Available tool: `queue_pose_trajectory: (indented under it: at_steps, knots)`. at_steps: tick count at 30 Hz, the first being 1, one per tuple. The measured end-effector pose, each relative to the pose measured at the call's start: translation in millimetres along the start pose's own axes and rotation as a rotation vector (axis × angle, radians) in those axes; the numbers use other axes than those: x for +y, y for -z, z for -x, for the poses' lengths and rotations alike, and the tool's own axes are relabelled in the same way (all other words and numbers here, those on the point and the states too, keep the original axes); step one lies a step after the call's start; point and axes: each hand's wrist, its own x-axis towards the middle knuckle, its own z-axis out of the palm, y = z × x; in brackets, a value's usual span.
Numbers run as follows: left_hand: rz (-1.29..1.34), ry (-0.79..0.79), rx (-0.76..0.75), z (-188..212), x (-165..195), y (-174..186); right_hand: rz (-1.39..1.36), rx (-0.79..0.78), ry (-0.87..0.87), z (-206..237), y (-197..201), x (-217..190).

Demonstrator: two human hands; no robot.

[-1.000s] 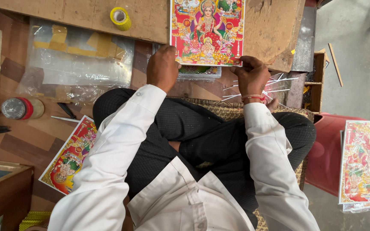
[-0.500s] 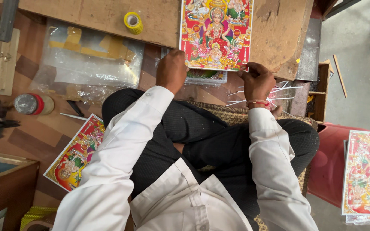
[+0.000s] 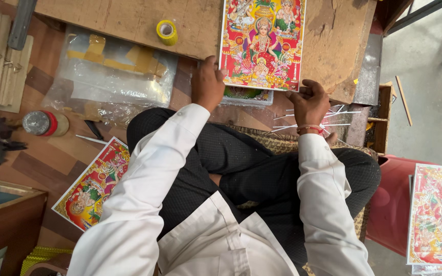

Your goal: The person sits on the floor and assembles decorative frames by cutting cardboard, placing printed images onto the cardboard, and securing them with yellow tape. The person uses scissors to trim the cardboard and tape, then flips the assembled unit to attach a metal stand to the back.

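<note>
While it lay flat on the brown wooden tabletop (image 3: pixel 129 20):
Print: colourful glossy rectangular picture print (image 3: pixel 262 43), between both hands.
Left hand (image 3: pixel 207 84): grip curled, fingertips pressing its lower left corner.
Right hand (image 3: pixel 310 99): grip half-curled at its lower right corner, pinch unclear.

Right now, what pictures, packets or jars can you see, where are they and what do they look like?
Colourful print: on the wooden board, both hands at its lower edge; rectangular, red and yellow.
Second print: floor, lower left; tilted, red-yellow.
Stack of prints: far right; red, white-edged.
Plastic packet: left of the board; clear, crumpled.
Jar: far left; lying, grey lid, red band.
</note>
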Motion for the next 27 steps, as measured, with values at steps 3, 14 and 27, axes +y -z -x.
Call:
queue_pose_trajectory:
  at_steps: [3,14,27]
  knots:
    - [-0.016,0.006,0.093,-6.6,-6.0,-2.8,-0.024,-0.008,-0.008,1.6,1.2,-0.1]
    - [0.043,-0.091,0.128,-7.6,-10.4,-4.6,-0.079,0.017,-0.021,-1.8,-1.8,8.8]
    - [-0.319,0.191,0.487,-54.9,-27.6,47.4,-0.296,0.006,-0.03,39.1,11.0,-2.2]
